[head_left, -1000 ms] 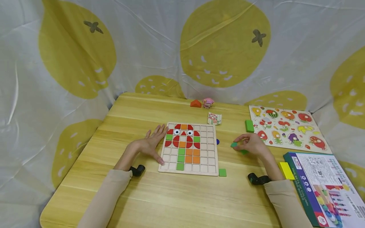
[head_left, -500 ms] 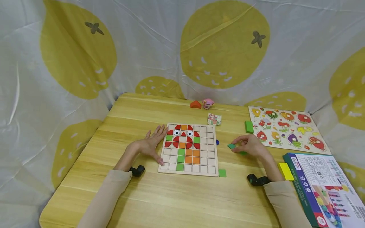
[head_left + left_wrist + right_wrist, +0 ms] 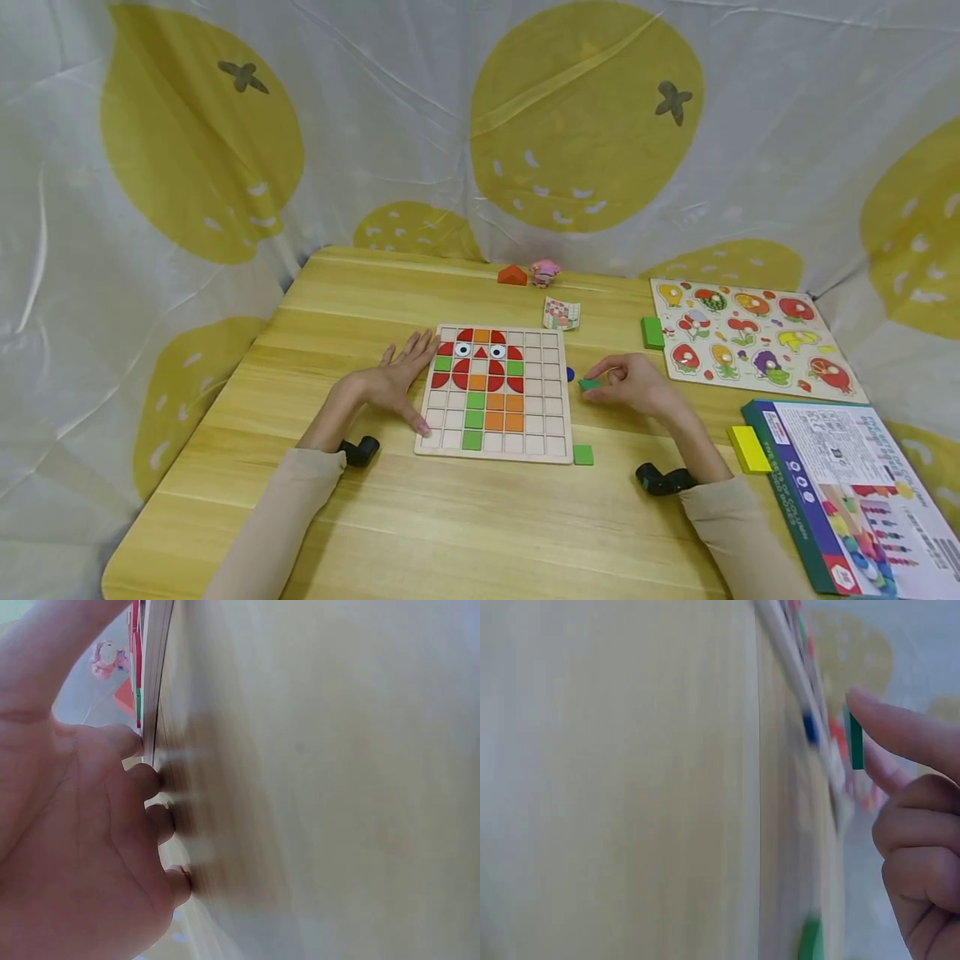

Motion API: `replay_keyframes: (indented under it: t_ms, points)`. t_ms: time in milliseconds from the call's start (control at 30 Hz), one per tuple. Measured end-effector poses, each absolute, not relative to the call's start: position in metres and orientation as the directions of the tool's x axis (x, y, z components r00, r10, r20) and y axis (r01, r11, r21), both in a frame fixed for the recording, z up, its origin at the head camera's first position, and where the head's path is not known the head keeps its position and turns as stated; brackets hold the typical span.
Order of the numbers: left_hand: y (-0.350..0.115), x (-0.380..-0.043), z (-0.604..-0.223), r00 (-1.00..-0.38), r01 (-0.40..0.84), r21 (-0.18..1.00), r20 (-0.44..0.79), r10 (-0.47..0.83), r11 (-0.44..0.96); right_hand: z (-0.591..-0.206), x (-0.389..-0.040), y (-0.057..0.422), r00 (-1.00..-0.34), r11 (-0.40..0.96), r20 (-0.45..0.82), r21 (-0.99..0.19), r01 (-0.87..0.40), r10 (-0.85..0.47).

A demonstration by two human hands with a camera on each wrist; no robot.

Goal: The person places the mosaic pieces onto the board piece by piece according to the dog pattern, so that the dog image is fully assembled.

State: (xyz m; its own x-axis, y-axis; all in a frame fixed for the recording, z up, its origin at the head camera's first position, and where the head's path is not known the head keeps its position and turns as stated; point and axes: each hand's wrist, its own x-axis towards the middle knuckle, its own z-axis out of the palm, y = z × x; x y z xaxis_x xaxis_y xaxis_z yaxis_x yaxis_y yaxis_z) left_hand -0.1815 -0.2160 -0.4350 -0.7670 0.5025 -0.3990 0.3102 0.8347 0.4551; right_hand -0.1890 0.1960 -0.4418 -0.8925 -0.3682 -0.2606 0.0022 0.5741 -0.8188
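Note:
A wooden grid board (image 3: pixel 543 450) lies mid-table, bearing red, orange and green tiles and two round eye pieces. At its left edge my left hand (image 3: pixel 390 392) rests with fingers spread, the thumb on the lower left corner. Between thumb and index finger my right hand (image 3: pixel 633 383) pinches a green tile (image 3: pixel 589 384), just right of the board. In the right wrist view the green tile (image 3: pixel 855 739) shows edge-on, raised above the table. A blue piece (image 3: pixel 570 375) lies against the board's right edge. One green square tile (image 3: pixel 583 455) sits by its lower right corner.
Behind the board are a small patterned card (image 3: pixel 562 314), a red block (image 3: pixel 512 275) and a pink figurine (image 3: pixel 544 272). To the right lie a fruit puzzle board (image 3: pixel 757 342), a green block (image 3: pixel 652 332), a yellow block (image 3: pixel 748 450) and a printed box (image 3: pixel 847 492).
My right hand has moved left toward the board, carrying the green tile in its pinch. The left hand stays in place at the board's left edge.

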Motion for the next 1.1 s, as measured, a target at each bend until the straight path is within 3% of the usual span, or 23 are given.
replay_keyframes:
  t_ms: [167, 467, 833, 1100]
  points:
    - [-0.217, -0.181, -0.436, -0.767, 0.320, 0.458, -0.388, 0.510, 0.829, -0.435, -0.173, 0.151, -0.892, 0.527, -0.279, -0.848, 0.056, -0.355]
    - [-0.217, -0.182, -0.437, -0.763, 0.325, 0.469, -0.383, 0.521, 0.821, -0.441, -0.161, 0.112, -0.935, 0.668, -0.284, -0.741, 0.074, -0.211]
    - [-0.217, -0.182, -0.435, -0.765, 0.317, 0.457, -0.395, 0.509, 0.831, -0.442, -0.165, 0.121, -0.908, 0.577, -0.241, -0.817, -0.001, -0.344]
    - [-0.217, -0.181, -0.436, -0.763, 0.334, 0.461, -0.381, 0.523, 0.822, -0.444, -0.171, 0.122, -0.886, 0.591, -0.246, -0.806, -0.039, -0.394]
